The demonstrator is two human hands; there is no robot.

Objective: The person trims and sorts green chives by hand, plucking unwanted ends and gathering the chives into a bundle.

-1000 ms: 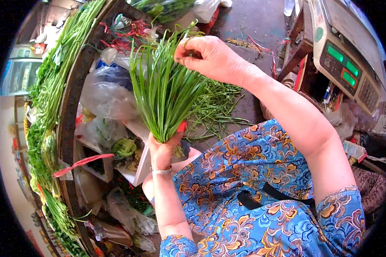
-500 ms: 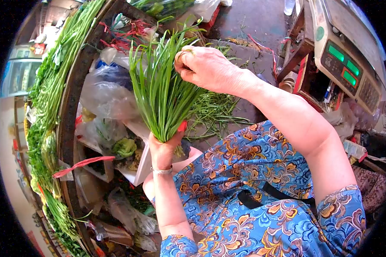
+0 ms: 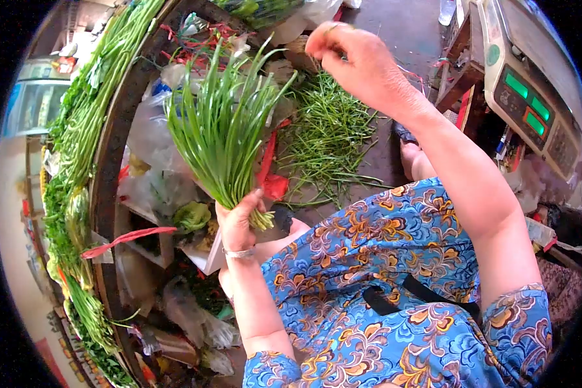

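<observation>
My left hand, with a bracelet at its wrist, is wrapped around the lower stems of a bunch of green garlic chives. The leaves fan upward and the cut stem ends poke out below the thumb. My right hand is raised to the right of the leaf tips, apart from the bunch. Its fingers are curled into a pinch; whatever is between them is too small to make out. Beneath it lies a heap of loose thin green leaves. A red plastic strip shows behind the bunch.
Long green vegetables line a shelf at the left. Clear plastic bags and red ties lie beside it. A scale with lit green displays stands at the right. A pink strip juts from the shelf edge.
My right hand has moved up and right, away from the chives. The bunch has tilted left, baring its stem ends, and more of the leaf heap and red strip shows.
</observation>
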